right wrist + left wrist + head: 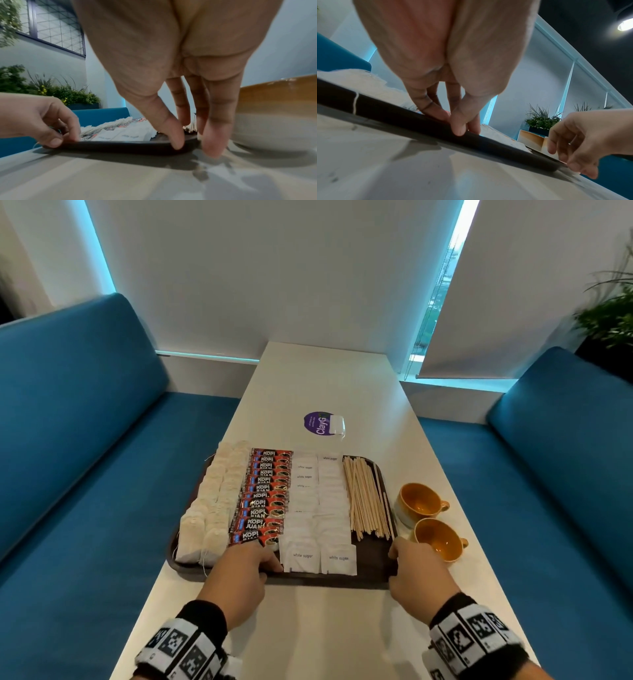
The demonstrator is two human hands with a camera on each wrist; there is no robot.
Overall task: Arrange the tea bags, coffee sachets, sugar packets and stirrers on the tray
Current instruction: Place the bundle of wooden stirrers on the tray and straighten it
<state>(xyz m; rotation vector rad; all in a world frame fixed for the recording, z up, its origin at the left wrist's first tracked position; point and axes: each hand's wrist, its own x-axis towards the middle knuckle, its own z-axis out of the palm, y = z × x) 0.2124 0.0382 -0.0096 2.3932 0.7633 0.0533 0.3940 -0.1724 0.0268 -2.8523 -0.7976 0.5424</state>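
From the head view, a dark tray (371, 556) sits on a long white table (325, 385). On the tray, from left to right, lie rows of tea bags (209, 508), red coffee sachets (263, 498) that say "KOPI JUAN", white sugar packets (320, 522) that say "white sugar", and a bunch of wooden stirrers (366, 498). Past the tray is a purple round sticker (317, 423) that says "ClayG", with one small white packet (337, 424) lying on it. Two orange cups (428, 518) stand just beside the tray on its right. The left hand (245, 565) is on the near edge of the tray. The right hand (416, 566) is at the near right corner. Both wrists wear bands with black and white square marks.

From the left wrist view, the left hand (453, 108) pinches the tray rim (402, 119), with the thumb on the outside and fingers on top. A white string hangs over the rim. The right hand (583, 143) is at the far corner with bent fingers.

From the right wrist view, the right hand (185, 111) has its thumb pressed on the tray (120, 146) corner. Its other fingers (214, 135) point down to the table beside the tray. I cannot tell if it really grips the tray. The left hand (37, 119) pinches the far end of the rim. "white sugar" shows faintly on the packets here.
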